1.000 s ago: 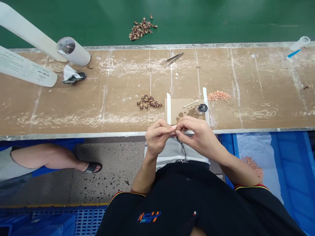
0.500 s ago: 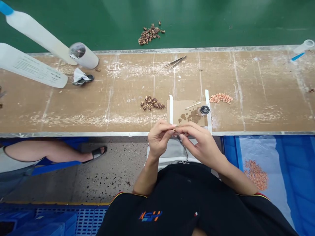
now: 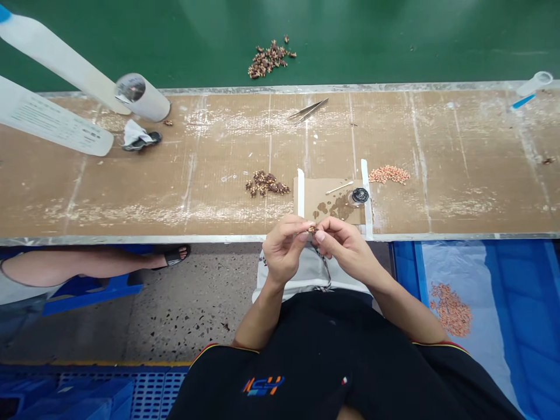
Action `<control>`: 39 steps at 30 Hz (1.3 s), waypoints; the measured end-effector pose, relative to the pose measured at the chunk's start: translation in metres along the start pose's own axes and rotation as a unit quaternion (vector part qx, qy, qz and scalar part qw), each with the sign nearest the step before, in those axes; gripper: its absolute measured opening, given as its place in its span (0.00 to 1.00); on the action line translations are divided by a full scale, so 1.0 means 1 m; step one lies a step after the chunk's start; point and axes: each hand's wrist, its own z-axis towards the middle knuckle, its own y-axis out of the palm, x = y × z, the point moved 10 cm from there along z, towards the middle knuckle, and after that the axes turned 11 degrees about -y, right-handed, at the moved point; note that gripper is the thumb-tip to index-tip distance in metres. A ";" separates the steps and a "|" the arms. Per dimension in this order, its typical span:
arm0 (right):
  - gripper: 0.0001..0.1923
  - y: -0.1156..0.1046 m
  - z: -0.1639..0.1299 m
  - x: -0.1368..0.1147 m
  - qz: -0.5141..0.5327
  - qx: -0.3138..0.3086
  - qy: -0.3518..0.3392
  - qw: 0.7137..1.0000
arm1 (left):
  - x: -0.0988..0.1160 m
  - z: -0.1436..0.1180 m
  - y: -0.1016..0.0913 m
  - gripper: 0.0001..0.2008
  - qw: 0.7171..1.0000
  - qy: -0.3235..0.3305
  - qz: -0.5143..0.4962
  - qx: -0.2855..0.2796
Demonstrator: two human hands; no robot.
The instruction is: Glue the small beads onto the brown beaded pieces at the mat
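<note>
My left hand [image 3: 285, 246] pinches a small brown and gold piece [image 3: 311, 229] between thumb and fingertips, in front of the table's near edge. My right hand [image 3: 343, 248] meets it there, thumb and fingers closed at the piece's other side; whether something thin is also in them I cannot make out. Just beyond lies a cardboard sheet [image 3: 312, 189] with wet spots, held by white strips. On it are a cotton swab [image 3: 339, 188] and a small black-topped jar [image 3: 360, 196]. Similar brown and gold pieces [image 3: 266, 184] are heaped to the left, small orange pieces [image 3: 388, 174] to the right.
Tweezers [image 3: 310, 111] lie farther back. Two white bottles [image 3: 56, 119] and a cylinder [image 3: 142, 98] stand at left. Another heap [image 3: 270, 58] is on the green surface. A blue tray [image 3: 520, 303] with orange pieces [image 3: 451, 310] is at right; another person's leg [image 3: 87, 263] at left.
My right hand's fingers have curled in closer around the small piece, which shows more plainly between the fingertips. The whole view has shifted slightly. The other person's foot has turned a little.
</note>
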 end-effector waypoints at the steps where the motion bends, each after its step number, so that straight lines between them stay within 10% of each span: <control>1: 0.28 -0.002 0.001 -0.002 -0.009 0.010 -0.015 1.000 | 0.000 -0.001 0.001 0.06 1.000 -0.002 -0.006 -0.006; 11: 0.09 -0.007 -0.006 -0.033 -0.164 0.064 -0.196 0.965 | 0.000 -0.003 0.002 0.04 0.996 -0.078 -0.045 -0.021; 39: 0.10 -0.011 -0.008 -0.029 -0.167 0.044 -0.124 0.977 | -0.007 0.001 0.006 0.04 0.983 -0.163 -0.040 -0.070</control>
